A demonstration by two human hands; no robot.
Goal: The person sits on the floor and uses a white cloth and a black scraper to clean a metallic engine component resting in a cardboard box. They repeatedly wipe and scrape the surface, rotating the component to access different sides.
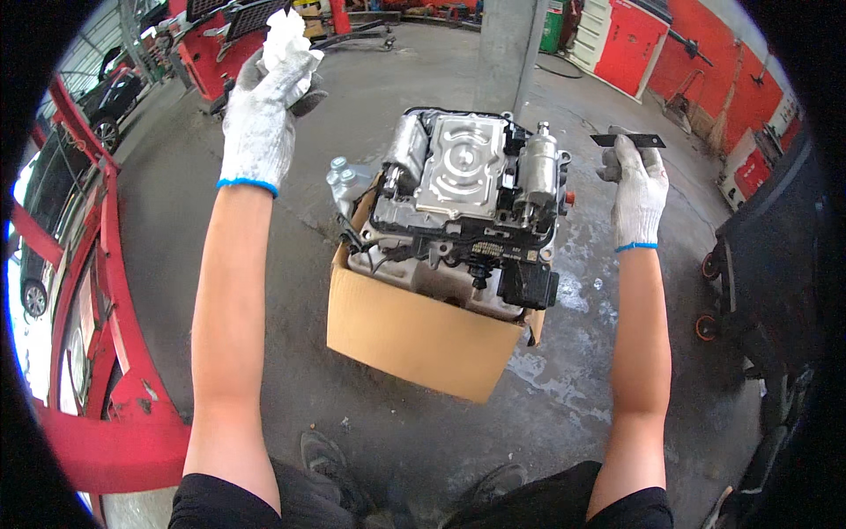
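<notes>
My left hand (257, 128), in a white knit glove with a blue cuff, is raised at the upper left. Its fingers are closed on a crumpled white tissue (286, 42). At the right, my right hand (639, 185) wears a matching glove and grips a thin, flat black blade (648, 141) with a small hole near one end. Between my arms, apart from both hands, a metal and black gearbox control unit (463, 167) rests on top of an open cardboard box (423, 331). Silver cylinders flank its stamped cover plate.
A clear plastic bottle (346, 185) stands by the box's left side. Behind the unit rises a grey post (509, 57). Red lift framework (115, 441) borders the left, and a dark wheeled cart (767, 273) stands at the right. Wet patches (564, 379) mark the concrete floor.
</notes>
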